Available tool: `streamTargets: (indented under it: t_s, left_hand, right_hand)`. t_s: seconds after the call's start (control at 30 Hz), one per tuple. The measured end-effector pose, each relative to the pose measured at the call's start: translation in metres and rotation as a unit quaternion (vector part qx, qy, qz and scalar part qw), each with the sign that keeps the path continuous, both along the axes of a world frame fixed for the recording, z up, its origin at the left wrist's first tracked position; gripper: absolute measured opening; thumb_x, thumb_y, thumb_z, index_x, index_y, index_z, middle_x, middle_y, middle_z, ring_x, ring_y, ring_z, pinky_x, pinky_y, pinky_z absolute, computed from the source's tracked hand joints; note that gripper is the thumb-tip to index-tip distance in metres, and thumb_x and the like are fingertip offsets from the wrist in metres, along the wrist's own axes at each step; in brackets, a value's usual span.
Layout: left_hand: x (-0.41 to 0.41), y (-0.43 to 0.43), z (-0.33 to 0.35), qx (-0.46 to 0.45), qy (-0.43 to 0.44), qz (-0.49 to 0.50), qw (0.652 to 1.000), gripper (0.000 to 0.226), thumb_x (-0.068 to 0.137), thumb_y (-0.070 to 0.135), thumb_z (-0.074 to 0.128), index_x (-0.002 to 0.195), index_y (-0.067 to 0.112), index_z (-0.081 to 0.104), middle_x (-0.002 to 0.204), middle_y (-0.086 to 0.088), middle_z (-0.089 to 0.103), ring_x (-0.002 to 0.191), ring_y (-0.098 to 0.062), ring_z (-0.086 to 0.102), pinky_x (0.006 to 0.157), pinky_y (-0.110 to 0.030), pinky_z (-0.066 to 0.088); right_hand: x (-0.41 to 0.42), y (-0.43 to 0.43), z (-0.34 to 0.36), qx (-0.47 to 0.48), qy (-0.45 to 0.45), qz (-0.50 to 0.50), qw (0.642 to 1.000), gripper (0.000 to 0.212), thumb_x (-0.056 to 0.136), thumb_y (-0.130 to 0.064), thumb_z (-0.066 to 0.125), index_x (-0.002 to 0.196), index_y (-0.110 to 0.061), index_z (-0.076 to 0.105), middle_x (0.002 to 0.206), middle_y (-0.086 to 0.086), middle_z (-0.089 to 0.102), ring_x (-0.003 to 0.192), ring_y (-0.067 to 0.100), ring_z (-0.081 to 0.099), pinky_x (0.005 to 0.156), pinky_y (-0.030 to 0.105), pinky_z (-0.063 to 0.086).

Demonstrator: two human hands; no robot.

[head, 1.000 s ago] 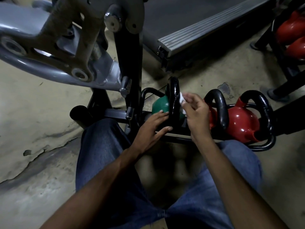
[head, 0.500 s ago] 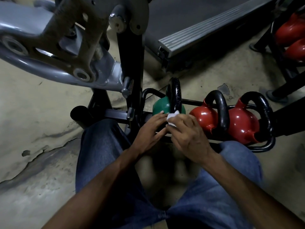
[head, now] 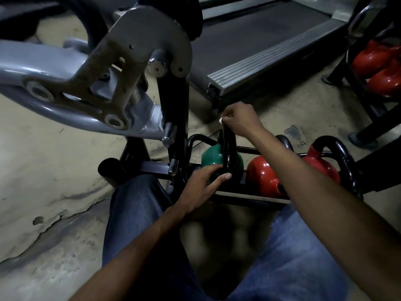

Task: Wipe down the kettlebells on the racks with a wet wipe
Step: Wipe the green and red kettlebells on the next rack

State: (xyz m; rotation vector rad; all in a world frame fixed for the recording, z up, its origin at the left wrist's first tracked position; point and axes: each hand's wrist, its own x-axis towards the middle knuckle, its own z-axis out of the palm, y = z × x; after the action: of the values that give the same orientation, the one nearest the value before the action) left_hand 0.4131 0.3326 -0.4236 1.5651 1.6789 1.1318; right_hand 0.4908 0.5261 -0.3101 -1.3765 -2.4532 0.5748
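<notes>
Head view, one frame.

- Right hand: fingers are clenched around a wet wipe, of which only a small white corner is seen at the fingertips. The hand is placed on the far top of the black handle of the green kettlebell, with the wipe against it.
- Left hand: fingers are nearly straight and slightly spread, laid on the near side of the green bell. The thumb tip is touching the base of the handle. Nothing is enclosed by this hand.
- The green kettlebell is seated upright at the left end of a low black rack, with two red kettlebells beside it to the right.
- Further red kettlebells are held on a second rack at the far right.
- A grey machine frame is seen at the left and a treadmill deck at the far side.
- Blue jeans are seen near, on either side of the rack.
</notes>
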Motion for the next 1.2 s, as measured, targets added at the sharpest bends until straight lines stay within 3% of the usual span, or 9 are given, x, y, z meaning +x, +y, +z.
streamTargets:
  t_s: [0.2,0.37,0.57,0.7,0.77,0.9,1.07,1.13,1.2]
  left_hand:
    - [-0.002,-0.004,-0.002,0.000,0.021,-0.008,1.000,0.051,0.097,0.051,0.065,0.133,0.015,0.067,0.129,0.001,0.070,0.117,-0.003,0.062,0.098,-0.013,0.044]
    - [-0.002,-0.006,-0.005,0.013,0.003,-0.008,1.000,0.044,0.094,0.042,0.073,0.129,0.017,0.069,0.123,0.005,0.073,0.113,-0.001,0.064,0.096,-0.018,0.049]
    - [-0.001,-0.009,-0.004,0.029,-0.013,-0.015,0.999,0.041,0.090,0.019,0.074,0.130,0.018,0.067,0.119,0.013,0.070,0.110,0.006,0.063,0.096,-0.025,0.052]
    - [0.000,-0.009,0.000,0.027,-0.029,-0.006,0.999,0.049,0.091,0.024,0.076,0.137,0.018,0.063,0.126,0.013,0.069,0.114,0.002,0.065,0.100,-0.037,0.054]
    - [0.000,-0.008,0.005,0.030,-0.027,-0.009,0.999,0.062,0.090,0.029,0.079,0.146,0.018,0.054,0.136,0.008,0.065,0.124,0.000,0.061,0.106,-0.037,0.051]
    - [-0.004,-0.005,0.019,0.065,0.042,-0.037,0.996,0.090,0.089,0.026,0.080,0.162,0.019,0.027,0.165,0.002,0.034,0.151,-0.007,0.033,0.123,-0.030,0.032]
    - [-0.015,0.007,0.041,0.097,0.175,-0.087,0.976,0.085,0.096,0.040,0.071,0.164,0.020,0.024,0.172,0.008,0.014,0.157,-0.005,0.016,0.127,-0.030,0.023]
    - [-0.020,0.012,0.044,0.103,0.205,-0.093,0.969,0.080,0.098,0.045,0.067,0.163,0.019,0.027,0.171,0.006,0.018,0.157,-0.007,0.017,0.126,-0.036,0.026]
    - [-0.024,0.016,0.049,0.108,0.235,-0.100,0.961,0.076,0.099,0.048,0.063,0.162,0.019,0.030,0.170,0.004,0.022,0.156,-0.010,0.020,0.123,-0.042,0.030]
  right_hand:
    - [-0.018,0.009,0.007,-0.015,-0.102,0.041,0.994,0.016,0.084,-0.021,0.070,0.093,-0.013,0.081,0.096,0.013,0.076,0.099,0.030,0.070,0.073,0.026,0.045]
    - [0.020,-0.066,0.002,0.195,-0.158,0.145,0.957,0.025,0.087,-0.033,0.063,0.097,-0.013,0.076,0.106,0.010,0.060,0.105,0.030,0.052,0.078,0.037,0.040]
    - [0.085,-0.143,-0.046,0.277,-0.047,0.186,0.942,0.015,0.087,-0.018,0.074,0.100,-0.013,0.074,0.109,0.007,0.062,0.099,0.024,0.054,0.084,0.035,0.041]
    - [0.092,-0.166,-0.068,0.181,0.145,0.039,0.972,0.020,0.090,-0.006,0.073,0.109,-0.010,0.074,0.117,0.007,0.060,0.105,0.015,0.060,0.088,0.022,0.051]
    - [0.088,-0.168,-0.070,0.080,0.270,-0.056,0.958,0.018,0.093,-0.003,0.069,0.108,-0.012,0.072,0.114,0.001,0.064,0.106,0.011,0.065,0.091,0.020,0.052]
    - [0.070,-0.144,-0.064,-0.185,0.466,-0.187,0.845,0.010,0.101,-0.008,0.063,0.106,-0.013,0.070,0.099,0.002,0.075,0.091,0.011,0.072,0.078,0.027,0.056]
    - [0.039,-0.074,-0.056,-0.414,0.565,-0.288,0.652,0.012,0.097,-0.002,0.061,0.105,0.001,0.069,0.095,0.019,0.070,0.082,0.027,0.068,0.076,0.037,0.057]
    - [0.027,-0.051,-0.052,-0.424,0.566,-0.314,0.633,0.006,0.094,-0.003,0.066,0.097,0.001,0.069,0.092,0.020,0.069,0.077,0.029,0.068,0.070,0.036,0.058]
    - [0.018,-0.035,-0.046,-0.397,0.535,-0.323,0.672,0.004,0.091,-0.004,0.071,0.089,-0.001,0.068,0.083,0.016,0.068,0.070,0.027,0.065,0.063,0.033,0.055]
